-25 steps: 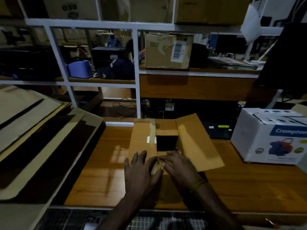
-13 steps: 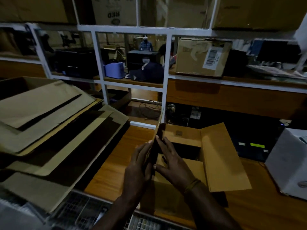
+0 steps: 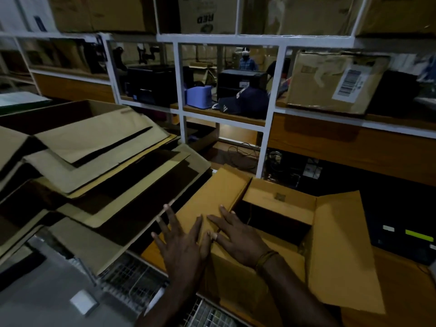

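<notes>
Head view: left hand [image 3: 182, 244] and right hand [image 3: 238, 237] press flat, fingers spread, on the brown cardboard box flap [image 3: 212, 197] stretching lengthwise ahead of them.

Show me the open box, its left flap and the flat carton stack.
open box [image 3: 264, 197]: head view, inner far wall.
left flap [image 3: 212, 194]: head view, middle of its face.
flat carton stack [image 3: 94, 140]: head view, top sheet.

The flap [image 3: 212, 197], upright before, now leans outward under the left hand [image 3: 181, 246].
</notes>
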A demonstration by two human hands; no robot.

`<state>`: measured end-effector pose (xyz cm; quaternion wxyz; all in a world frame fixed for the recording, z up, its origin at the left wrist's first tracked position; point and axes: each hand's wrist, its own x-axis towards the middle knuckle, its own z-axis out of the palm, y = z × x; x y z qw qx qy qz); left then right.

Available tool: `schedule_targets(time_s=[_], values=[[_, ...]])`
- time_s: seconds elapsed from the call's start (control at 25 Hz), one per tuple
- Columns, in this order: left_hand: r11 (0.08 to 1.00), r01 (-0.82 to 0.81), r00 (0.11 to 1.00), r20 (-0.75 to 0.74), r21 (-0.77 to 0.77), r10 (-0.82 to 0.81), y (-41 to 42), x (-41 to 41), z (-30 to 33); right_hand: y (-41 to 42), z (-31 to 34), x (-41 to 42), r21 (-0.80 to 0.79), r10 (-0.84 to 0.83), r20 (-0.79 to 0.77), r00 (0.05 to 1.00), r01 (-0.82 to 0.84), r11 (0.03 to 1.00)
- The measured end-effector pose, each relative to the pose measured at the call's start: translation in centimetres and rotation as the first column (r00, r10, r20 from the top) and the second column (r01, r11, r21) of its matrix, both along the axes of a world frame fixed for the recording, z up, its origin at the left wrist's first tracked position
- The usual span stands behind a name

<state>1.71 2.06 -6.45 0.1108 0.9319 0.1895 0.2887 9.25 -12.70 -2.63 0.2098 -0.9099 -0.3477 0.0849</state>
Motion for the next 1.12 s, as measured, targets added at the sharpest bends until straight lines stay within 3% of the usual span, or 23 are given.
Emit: schedule_targets(time_s=[0.04, 0.12, 0.16, 0.24, 0.52, 0.68, 0.8, 0.88, 1.04, 1.12], values=[[0.999, 0.048, 0.998, -0.029, -0.011, -0.048, -0.1, 0.0, -0.2, -0.1, 0.0, 0.1, -0.005, 0.004, -0.019, 1.000, -0.004, 1.000], [0.964, 0.156, 0.979, -0.096, -0.218, -0.180, -0.4, 0.1, -0.2, -0.3, 0.0, 0.4, 0.001, 0.003, -0.043, 0.999, -0.003, 1.000], [0.915, 0.177, 0.971, -0.090, -0.362, -0.223, -0.7, -0.1, -0.1, -0.4, -0.1, 0.5, 0.008, 0.004, -0.045, 0.999, -0.003, 1.000], [0.865, 0.191, 0.972, -0.034, -0.464, -0.232, -0.9, -0.3, 0.4, -0.4, -0.4, 0.7, 0.020, 0.010, -0.040, 0.999, -0.009, 1.000], [0.862, 0.269, 0.940, -0.078, -0.430, -0.333, -0.1, -0.4, 2.5, -0.4, -0.3, 1.1, 0.081, 0.014, -0.039, 0.999, -0.011, 0.997], [0.922, 0.310, 0.922, -0.161, -0.233, -0.351, -0.3, 0.0, 3.8, -1.5, 0.3, 0.3, -0.007, -0.232, -0.068, 0.970, 0.232, 0.973], [0.880, 0.448, 0.827, -0.301, -0.159, -0.475, -0.8, 0.5, 4.7, -4.2, 1.4, -0.1, -0.207, -0.410, -0.121, 0.904, 0.381, 0.901], [0.838, 0.524, 0.759, -0.362, -0.153, -0.541, -0.8, 1.2, 5.2, -5.9, 2.9, -0.8, -0.227, -0.471, -0.117, 0.875, 0.438, 0.870], [0.724, 0.651, 0.604, -0.422, -0.227, -0.676, -0.7, 3.1, 7.0, -5.7, 5.4, -3.6, -0.031, -0.552, 0.158, 0.819, 0.563, 0.826], [0.644, 0.711, 0.565, -0.314, -0.284, -0.763, -0.8, 3.4, 8.5, -4.9, 5.9, -5.1, 0.064, -0.584, 0.297, 0.755, 0.595, 0.801]])
